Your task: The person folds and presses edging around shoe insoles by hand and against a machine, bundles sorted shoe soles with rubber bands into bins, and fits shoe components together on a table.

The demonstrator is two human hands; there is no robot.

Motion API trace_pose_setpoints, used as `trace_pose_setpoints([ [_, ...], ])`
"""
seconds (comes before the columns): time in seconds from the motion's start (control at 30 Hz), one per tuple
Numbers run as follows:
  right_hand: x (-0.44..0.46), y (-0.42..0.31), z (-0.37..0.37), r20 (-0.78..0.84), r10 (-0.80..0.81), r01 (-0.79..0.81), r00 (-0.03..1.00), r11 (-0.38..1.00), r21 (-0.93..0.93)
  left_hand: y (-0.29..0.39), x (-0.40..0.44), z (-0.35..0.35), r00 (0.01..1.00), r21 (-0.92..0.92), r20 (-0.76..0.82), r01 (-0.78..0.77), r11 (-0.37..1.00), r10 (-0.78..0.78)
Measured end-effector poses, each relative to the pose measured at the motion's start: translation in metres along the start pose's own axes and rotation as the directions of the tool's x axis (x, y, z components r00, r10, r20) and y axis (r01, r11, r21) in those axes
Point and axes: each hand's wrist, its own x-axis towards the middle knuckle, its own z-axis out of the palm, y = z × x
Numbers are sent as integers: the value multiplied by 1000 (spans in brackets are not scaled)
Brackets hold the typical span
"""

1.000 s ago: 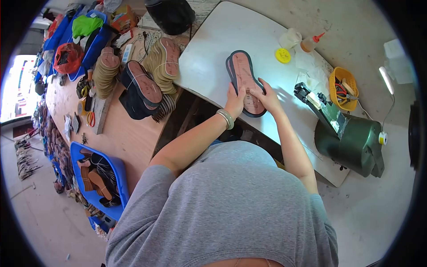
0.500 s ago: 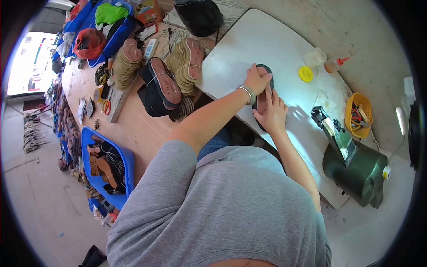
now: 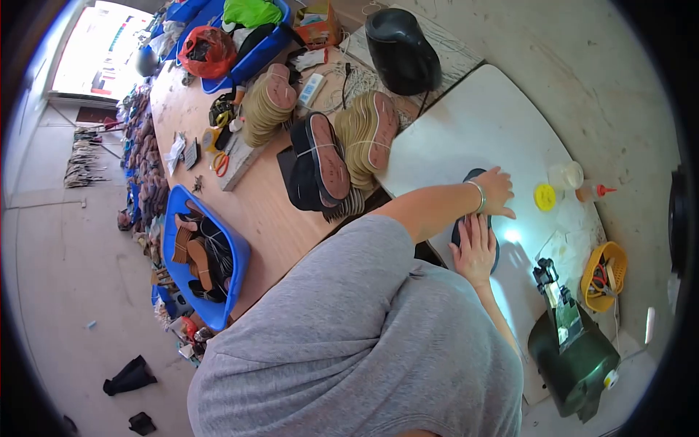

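Note:
A dark-edged shoe sole [image 3: 474,175] lies on the white tabletop [image 3: 466,131], mostly covered by my hands and forearm. My left hand [image 3: 499,192], with a bracelet at the wrist, is over the far part of the sole. Its fingers are spread and point past the sole's right side; nothing shows in them. Flat on the near half rests my right hand [image 3: 475,249], fingers stretched out along it. A yellow lid [image 3: 545,197] lies to the right of my left hand.
Tied sole stacks, beige [image 3: 364,138] and black [image 3: 314,164], stand on the wooden table [image 3: 255,204]. A blue bin [image 3: 237,273] holds sandals. To the right are a red-tipped bottle [image 3: 591,192], a yellow basket [image 3: 617,264] and a dark green machine [image 3: 575,364].
The view has shifted, so the tables appear further right and lower. My left hand has gone from gripping the sole's far end to spread fingers. My right hand stays on the sole.

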Motion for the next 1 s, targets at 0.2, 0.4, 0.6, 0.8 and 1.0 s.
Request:
trace_pose_setpoints([
  [0.2, 6, 18, 10, 26, -5, 5, 1000, 1000, 16, -21, 3, 16, 973, -145, -203, -145, 979, 114],
  [0.4, 3, 23, 15, 31, 10, -11, 999, 1000, 20, -22, 5, 22, 918, -139, -379, -185, 973, 120],
  [0.6, -2, 31, 30, 21, -72, 73, 997, 996, -55, -30, 4, 32, 860, -181, -499, -224, 958, 107],
  [0.8, -3, 47, 37, -17, -130, 129, 991, 990, -48, -34, 20, 39, 839, -175, -532, -240, 955, 113],
  [1.0, -28, 11, 22, -67, -127, 129, 990, 991, 23, -4, -18, 25, 831, 30, -552, -55, 998, 63],
])
